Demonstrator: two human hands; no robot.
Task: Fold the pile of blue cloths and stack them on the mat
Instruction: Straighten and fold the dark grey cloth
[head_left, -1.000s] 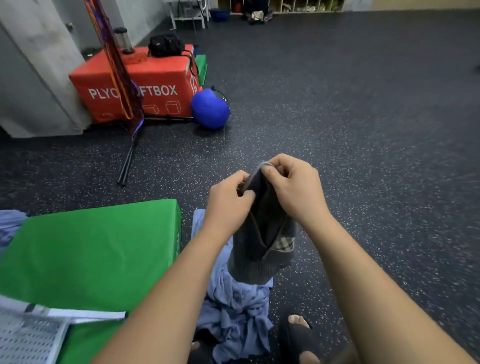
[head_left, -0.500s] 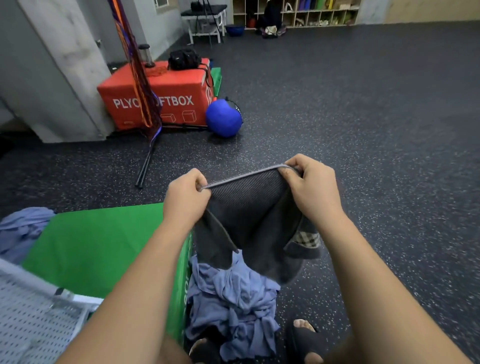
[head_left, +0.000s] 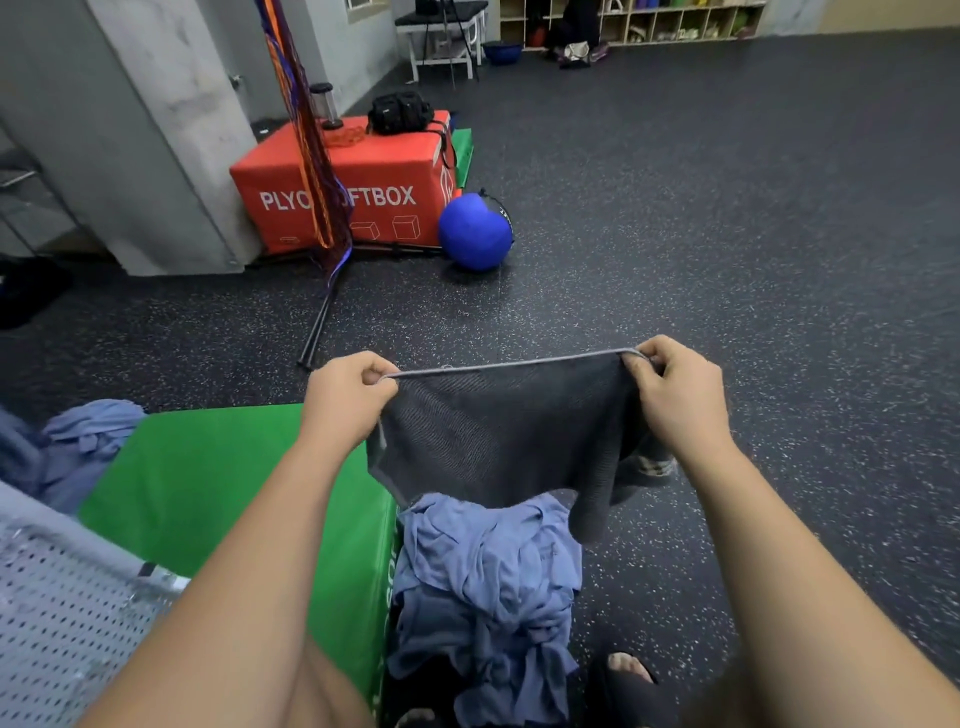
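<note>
I hold a dark grey cloth (head_left: 498, 431) stretched out in the air in front of me. My left hand (head_left: 348, 400) pinches its top left corner and my right hand (head_left: 675, 395) pinches its top right corner. The cloth hangs down over a crumpled pile of blue cloths (head_left: 488, 587) on the floor by my feet. A green mat (head_left: 208, 483) lies to the left of the pile, under my left forearm. More blue cloth (head_left: 88, 441) lies bunched at the mat's far left edge.
A perforated grey metal seat (head_left: 57, 623) is at the lower left. Farther off stand a red plyo box (head_left: 353, 187), a blue ball (head_left: 475, 231), hanging straps on a stand (head_left: 311, 156) and a grey pillar (head_left: 156, 130). Dark speckled floor (head_left: 727, 234) spreads to the right.
My hands have moved apart, spreading the bunched grey cloth into a wide flat sheet. The view has lifted a little, showing more of the room.
</note>
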